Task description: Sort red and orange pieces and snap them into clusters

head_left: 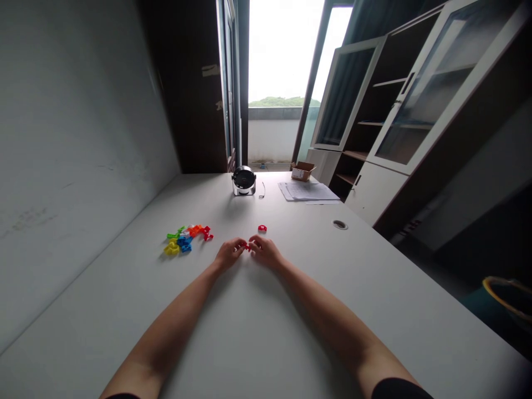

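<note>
Between my fingertips is a small red plastic piece [248, 247], partly covered by them. My left hand [230, 252] pinches it from the left. My right hand [265, 252] closes on it from the right, fingers curled. Just beyond my right hand a second red plastic piece [262, 228] lies on the white table [249, 332]. Off to the left sits a loose pile of plastic pieces: yellow ones [172, 247], blue ones [185, 243], green ones [174, 234], and orange and red ones [199, 230], with some white among them.
A round black device on a stand [244, 180] stands at the table's far side, a thin cord [262, 190] beside it. Papers [310, 192] and an open cardboard box [303, 170] are at the far right. A cable hole [339, 225] is set into the table; a wall [83, 194] borders its left.
</note>
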